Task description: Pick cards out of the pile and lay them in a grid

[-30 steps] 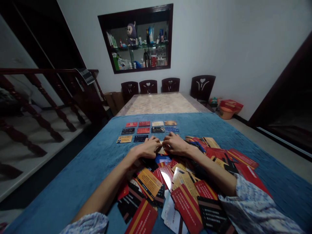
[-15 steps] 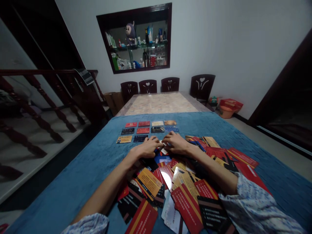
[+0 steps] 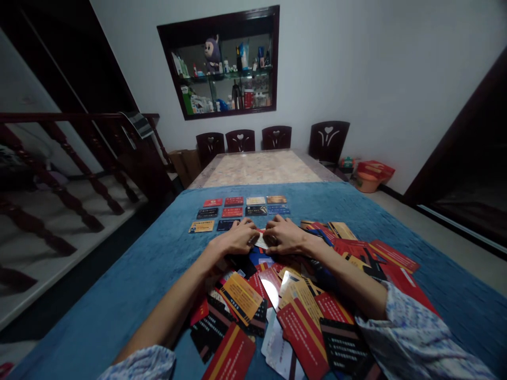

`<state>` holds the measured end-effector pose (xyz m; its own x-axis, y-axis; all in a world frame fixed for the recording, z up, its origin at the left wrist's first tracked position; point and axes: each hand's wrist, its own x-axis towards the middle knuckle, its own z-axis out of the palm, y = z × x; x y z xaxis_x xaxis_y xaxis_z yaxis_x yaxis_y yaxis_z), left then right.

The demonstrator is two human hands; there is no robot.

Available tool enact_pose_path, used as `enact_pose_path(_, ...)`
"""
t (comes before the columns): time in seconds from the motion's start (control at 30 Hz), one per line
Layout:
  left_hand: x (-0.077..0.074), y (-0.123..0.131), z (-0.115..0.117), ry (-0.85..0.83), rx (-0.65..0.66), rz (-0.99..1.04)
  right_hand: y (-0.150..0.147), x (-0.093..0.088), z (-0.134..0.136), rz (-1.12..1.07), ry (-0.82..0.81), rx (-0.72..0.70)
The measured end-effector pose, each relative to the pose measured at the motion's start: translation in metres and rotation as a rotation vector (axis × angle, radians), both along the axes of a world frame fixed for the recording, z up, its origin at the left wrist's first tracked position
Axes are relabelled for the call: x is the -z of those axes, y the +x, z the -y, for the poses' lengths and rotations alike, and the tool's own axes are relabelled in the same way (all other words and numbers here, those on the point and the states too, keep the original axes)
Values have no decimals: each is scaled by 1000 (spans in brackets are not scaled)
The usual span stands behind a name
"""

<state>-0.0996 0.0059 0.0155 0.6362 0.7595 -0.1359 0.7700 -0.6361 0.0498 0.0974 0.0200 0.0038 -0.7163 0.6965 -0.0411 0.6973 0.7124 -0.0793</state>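
My left hand [image 3: 238,237] and my right hand [image 3: 285,235] meet at the far edge of a loose pile of cards. A pale card [image 3: 261,240] shows between them, with the curled fingers of both hands closed on its two sides. My fingers partly cover it. Beyond my hands, several cards lie in neat rows, among them a yellow card [image 3: 202,227] and a dark card [image 3: 228,225] in the nearest row. Under and between my forearms spreads the pile, with an orange card [image 3: 241,298] and a red card [image 3: 304,335] on top.
A blue cloth [image 3: 158,274] covers the near part of the table; its stone-patterned top [image 3: 265,168] shows farther off. Dark chairs [image 3: 240,141] stand at the far end. On the left runs a wooden railing [image 3: 71,117]. Red cards [image 3: 395,255] lie right of my right forearm.
Both hands have shifted slightly, and their fingers are more curled around the pale card, which now lies flatter and shows between them. The rows and the pile look the same.
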Motion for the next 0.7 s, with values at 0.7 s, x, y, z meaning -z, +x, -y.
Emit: enact_pose_path(0.7, -10, 3, 7, -37, -1, -29, 4, 8, -10, -44, -10, -106)
